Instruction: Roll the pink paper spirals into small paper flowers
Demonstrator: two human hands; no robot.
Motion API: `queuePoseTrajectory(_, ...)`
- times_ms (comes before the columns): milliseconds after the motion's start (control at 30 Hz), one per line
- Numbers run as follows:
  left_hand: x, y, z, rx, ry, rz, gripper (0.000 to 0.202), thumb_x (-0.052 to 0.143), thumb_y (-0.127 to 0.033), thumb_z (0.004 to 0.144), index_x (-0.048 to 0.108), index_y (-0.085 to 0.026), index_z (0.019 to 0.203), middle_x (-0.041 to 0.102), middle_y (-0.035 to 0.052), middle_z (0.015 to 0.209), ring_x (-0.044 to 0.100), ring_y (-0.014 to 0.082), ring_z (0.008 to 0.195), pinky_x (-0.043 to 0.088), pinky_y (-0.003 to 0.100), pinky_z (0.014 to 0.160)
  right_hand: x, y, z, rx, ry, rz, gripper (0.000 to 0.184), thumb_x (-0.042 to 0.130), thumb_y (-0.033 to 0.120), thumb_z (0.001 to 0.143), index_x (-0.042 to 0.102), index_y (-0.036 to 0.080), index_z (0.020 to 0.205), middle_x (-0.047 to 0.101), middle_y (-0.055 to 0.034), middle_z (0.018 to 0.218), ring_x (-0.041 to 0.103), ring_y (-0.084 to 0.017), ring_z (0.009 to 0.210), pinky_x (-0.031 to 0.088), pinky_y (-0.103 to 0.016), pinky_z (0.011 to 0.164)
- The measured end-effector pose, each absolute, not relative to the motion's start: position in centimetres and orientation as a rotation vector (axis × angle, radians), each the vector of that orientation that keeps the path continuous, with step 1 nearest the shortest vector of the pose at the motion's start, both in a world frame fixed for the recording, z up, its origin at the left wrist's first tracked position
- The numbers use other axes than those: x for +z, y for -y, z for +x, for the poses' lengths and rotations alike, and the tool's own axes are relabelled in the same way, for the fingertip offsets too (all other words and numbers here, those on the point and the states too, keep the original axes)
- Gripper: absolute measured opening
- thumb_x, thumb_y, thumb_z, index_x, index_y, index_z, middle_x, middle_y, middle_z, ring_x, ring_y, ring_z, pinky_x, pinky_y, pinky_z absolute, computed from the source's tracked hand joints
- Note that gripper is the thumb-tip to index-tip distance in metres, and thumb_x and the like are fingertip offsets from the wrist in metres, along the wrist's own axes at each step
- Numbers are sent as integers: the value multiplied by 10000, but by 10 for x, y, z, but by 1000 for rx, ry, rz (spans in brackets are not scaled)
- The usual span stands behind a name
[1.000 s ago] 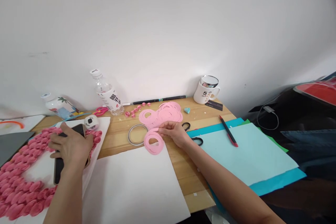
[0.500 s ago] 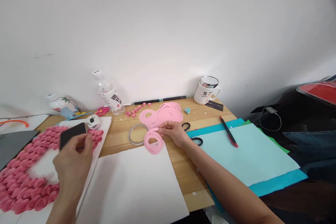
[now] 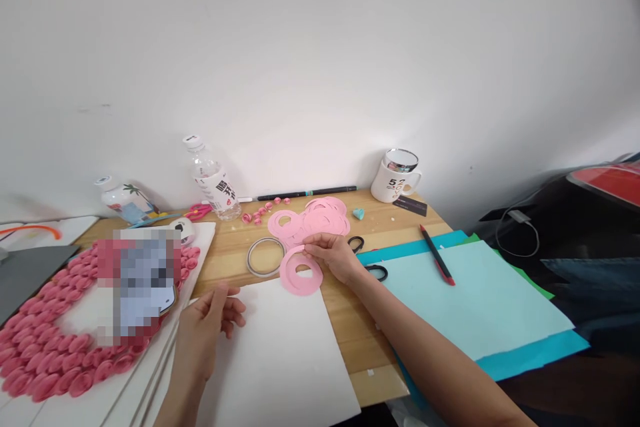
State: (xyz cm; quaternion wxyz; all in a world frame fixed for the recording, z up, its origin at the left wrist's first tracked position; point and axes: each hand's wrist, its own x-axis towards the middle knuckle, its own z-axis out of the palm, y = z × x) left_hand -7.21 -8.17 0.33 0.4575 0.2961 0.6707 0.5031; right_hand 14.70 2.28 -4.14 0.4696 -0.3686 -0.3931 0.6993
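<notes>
My right hand (image 3: 333, 255) pinches the edge of a pink paper spiral (image 3: 290, 273) between thumb and fingertips; the spiral hangs over the back edge of a white sheet (image 3: 280, 347). More pink paper spirals (image 3: 325, 217) lie in a pile just behind that hand. My left hand (image 3: 213, 320) is over the left part of the white sheet, fingers loosely curled and apart, holding nothing. To its left a phone (image 3: 145, 287), partly pixelated, rests on a ring of pink paper roses (image 3: 55, 320). Close to the spiral is a roll of tape (image 3: 250, 260).
A water bottle (image 3: 215, 180), a second bottle (image 3: 125, 200) and a white mug (image 3: 395, 180) stand by the wall. Black scissor handles (image 3: 376, 272) stick out beside blue paper sheets (image 3: 480, 300), on which a pen (image 3: 437, 257) lies. Small pink rolls (image 3: 260, 215) sit behind the tape.
My left hand has moved from the phone rightward and down to the white sheet. The phone's dark screen is now lit. My right hand still pinches the spiral, nearly in place.
</notes>
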Motion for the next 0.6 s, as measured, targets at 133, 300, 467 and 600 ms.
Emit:
queuePoseTrajectory(133,1,85,-75,1410,-1600,557,444,607,-544,675,606,-104,735,616,42,515,545,146,414,364,218,348,-39,-22,148,1721,960,-898,279,796,270,512,683,163,743,662,7,645,581,-99,580,467,-253,632)
queuePoseTrajectory(300,6,88,-93,1469,-1653,216,436,350,-410,879,590,-78,731,631,84,522,597,151,447,483,233,439,-40,-22,147,1730,942,-902,267,797,255,515,679,154,732,660,10,627,586,-92,578,460,-230,612)
queuePoseTrajectory(467,9,90,-108,1481,-1699,64,471,230,-333,922,583,-45,805,658,137,594,652,171,538,535,243,511,-43,-23,148,1737,944,-896,262,795,250,520,681,154,736,667,3,641,594,-100,590,466,-239,617)
queuePoseTrajectory(600,14,90,-114,1434,-1696,20,496,235,-344,928,570,16,990,657,149,613,653,177,546,534,232,485,-44,-22,148,1741,947,-903,257,794,253,523,681,155,732,669,-1,639,598,-106,597,467,-246,625)
